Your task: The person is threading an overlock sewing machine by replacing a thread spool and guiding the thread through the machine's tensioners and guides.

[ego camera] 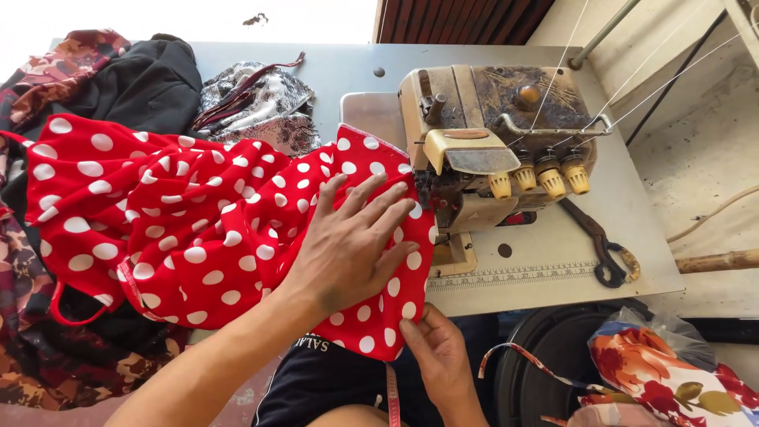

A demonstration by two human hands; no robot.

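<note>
A red cloth with white polka dots (182, 221) lies spread over the left and middle of the sewing table (332, 67). My left hand (352, 241) rests flat on it with fingers spread, pressing the cloth down just left of the overlock sewing machine (490, 142). My right hand (435, 348) is at the table's front edge, pinching the lower hem of the same red cloth. The cloth's right edge runs up to the machine's presser foot area.
A black garment (142, 87) and a black-and-white patterned cloth (253, 103) lie at the back left. Dark floral fabric (47, 348) hangs at the left. Scissors (605, 249) lie right of the machine. A bag of floral fabric (664, 372) sits at bottom right.
</note>
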